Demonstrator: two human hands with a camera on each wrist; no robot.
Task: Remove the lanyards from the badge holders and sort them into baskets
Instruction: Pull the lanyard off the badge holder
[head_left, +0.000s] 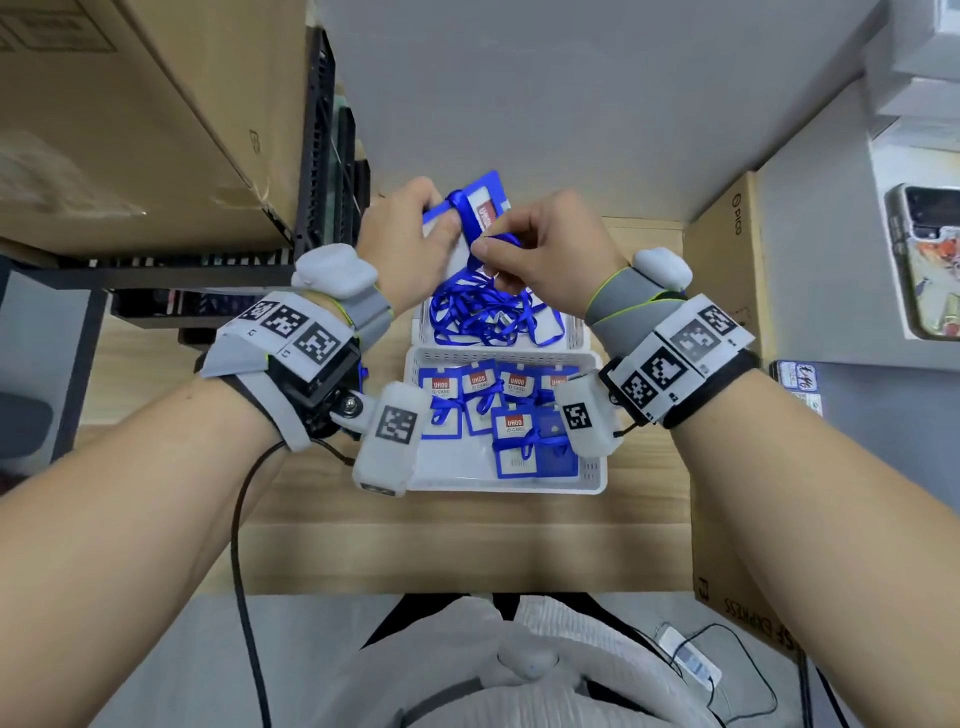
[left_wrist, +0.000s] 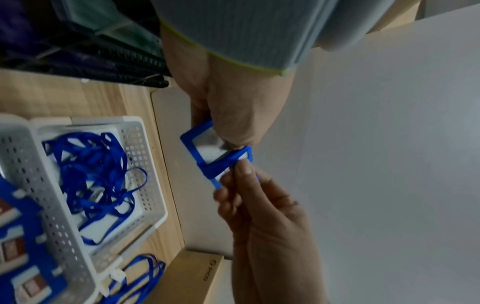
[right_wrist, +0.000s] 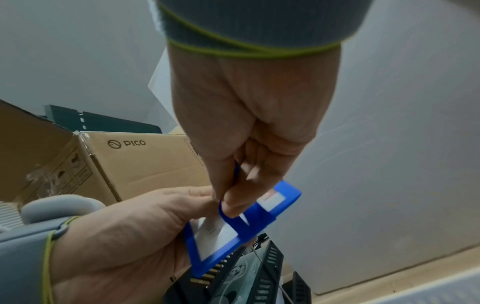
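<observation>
Above the far basket, my left hand (head_left: 439, 224) grips a blue badge holder (head_left: 485, 200) with a white and red card in it. A blue lanyard (head_left: 497, 240) is wound around the holder, and my right hand (head_left: 485, 254) pinches its strap between thumb and forefinger. In the right wrist view the pinched lanyard loop (right_wrist: 231, 216) crosses the badge holder (right_wrist: 207, 255). The far white basket (head_left: 574, 327) holds a tangle of several blue lanyards (left_wrist: 88, 164). The near white basket (head_left: 592, 475) holds several blue badge holders, some with lanyards tied on.
Big cardboard boxes (head_left: 130, 130) and black crates (head_left: 317, 156) stand at the left. A PICO box (head_left: 727, 291) is at the right, a grey panel (head_left: 519, 104) behind the baskets. More blue lanyards (left_wrist: 140, 273) lie on the wooden table beside the baskets.
</observation>
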